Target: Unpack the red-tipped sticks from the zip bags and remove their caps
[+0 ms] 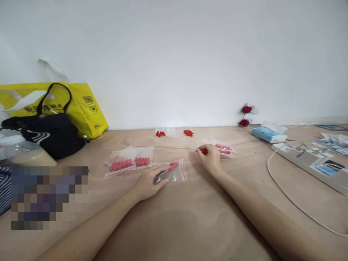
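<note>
Two bare hands over a pale wooden tabletop (190, 224). The left hand (148, 185) grips the near-left end of a small clear zip bag with a red seal strip (175, 171). Its fingers cover that end, and we see something grey through the plastic there but can't make out what. The bag lies flat at centre table, with its long axis running left to right and the far end tipped slightly away from us.

The right hand (210, 159) pinches a slim red-capped stick (202, 150) just right of the bag. Curled fingers hide most of it. The stick's axis is near level and its pale end points left.

Beside it is a heap of clear bags (225, 148), contents blurry. Filled bags of red pieces (130, 161) sit left of centre, and more bags (174, 132) lie by the wall, too small to count.

A pixelated block (49, 197) masks the lower left. The yellow tote bag (81, 105) is partly behind a black handbag (51, 136), and the white power strip (312, 163) is cut off at the right edge.
</note>
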Motion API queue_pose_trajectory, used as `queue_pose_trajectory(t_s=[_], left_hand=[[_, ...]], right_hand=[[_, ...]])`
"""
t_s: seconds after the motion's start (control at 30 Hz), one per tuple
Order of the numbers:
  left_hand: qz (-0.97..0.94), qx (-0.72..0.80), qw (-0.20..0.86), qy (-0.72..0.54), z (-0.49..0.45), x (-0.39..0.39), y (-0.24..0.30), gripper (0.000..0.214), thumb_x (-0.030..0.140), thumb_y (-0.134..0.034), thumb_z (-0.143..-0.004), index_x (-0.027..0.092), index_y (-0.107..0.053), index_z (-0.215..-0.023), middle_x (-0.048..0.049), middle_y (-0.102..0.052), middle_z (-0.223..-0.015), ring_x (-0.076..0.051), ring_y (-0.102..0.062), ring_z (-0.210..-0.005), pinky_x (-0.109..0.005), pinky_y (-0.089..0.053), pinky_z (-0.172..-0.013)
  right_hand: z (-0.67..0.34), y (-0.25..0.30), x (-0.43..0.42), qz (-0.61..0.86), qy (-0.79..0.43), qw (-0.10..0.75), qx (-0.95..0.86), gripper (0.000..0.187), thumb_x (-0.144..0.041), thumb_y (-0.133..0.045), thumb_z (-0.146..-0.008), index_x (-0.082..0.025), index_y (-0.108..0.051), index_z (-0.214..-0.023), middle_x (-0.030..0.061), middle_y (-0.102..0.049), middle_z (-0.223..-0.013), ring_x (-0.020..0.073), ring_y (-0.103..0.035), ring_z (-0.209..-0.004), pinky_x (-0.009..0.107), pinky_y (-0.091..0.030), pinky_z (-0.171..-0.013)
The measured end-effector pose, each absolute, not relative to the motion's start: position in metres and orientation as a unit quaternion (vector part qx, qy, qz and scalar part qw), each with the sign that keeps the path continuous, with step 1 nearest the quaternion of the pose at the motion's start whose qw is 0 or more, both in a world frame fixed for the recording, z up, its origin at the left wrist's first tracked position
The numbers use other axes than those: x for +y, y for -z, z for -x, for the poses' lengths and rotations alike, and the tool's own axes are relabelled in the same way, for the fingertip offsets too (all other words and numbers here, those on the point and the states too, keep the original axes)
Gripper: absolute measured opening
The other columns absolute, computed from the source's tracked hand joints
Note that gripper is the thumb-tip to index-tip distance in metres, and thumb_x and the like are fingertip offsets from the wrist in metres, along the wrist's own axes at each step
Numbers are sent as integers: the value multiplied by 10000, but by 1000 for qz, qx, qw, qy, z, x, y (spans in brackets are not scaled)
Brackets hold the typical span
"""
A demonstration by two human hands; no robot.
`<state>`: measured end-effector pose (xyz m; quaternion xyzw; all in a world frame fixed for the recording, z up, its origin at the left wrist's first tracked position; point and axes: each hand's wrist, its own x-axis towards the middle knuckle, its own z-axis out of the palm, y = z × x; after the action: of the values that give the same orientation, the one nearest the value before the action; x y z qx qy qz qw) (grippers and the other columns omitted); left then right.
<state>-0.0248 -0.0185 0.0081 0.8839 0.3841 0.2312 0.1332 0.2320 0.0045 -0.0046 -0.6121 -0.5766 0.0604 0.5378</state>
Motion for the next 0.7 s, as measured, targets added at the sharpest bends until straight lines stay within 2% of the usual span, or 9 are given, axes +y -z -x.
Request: queue_pose_trajectory(t_s=[0.3,0.47,0.7], left_hand=[[-885,383,134,-229,23,-20,-8,323,313,-530,-762,196,-557,-1062,-59,-604,-1105,-194,-560,-1001,-343,-448,-863],[-887,380,127,-228,23,-19,-7,325,320,-524,-769,200,-546,-1071,-60,-602,-1105,-197,-559,-998,-351,-451,-858],[-888,377,128,-233,23,-20,-8,314,328,-523,-777,207,-550,-1066,-58,-602,-1094,-192,-558,-989,-343,-449,-860]], right_hand=[[-218,17,3,639,-40,455,-619,185,-317,-583,-717,-143,-644,-717,75,-543,-753,185,-515,-727,318,-424,-719],[-214,16,-4,631,-44,409,-658,177,-262,-527,-765,-139,-647,-809,91,-559,-809,183,-529,-766,303,-421,-734],[-208,7,-21,681,-4,304,-667,231,-298,-474,-808,-226,-591,-994,73,-590,-1010,187,-569,-794,272,-383,-586]])
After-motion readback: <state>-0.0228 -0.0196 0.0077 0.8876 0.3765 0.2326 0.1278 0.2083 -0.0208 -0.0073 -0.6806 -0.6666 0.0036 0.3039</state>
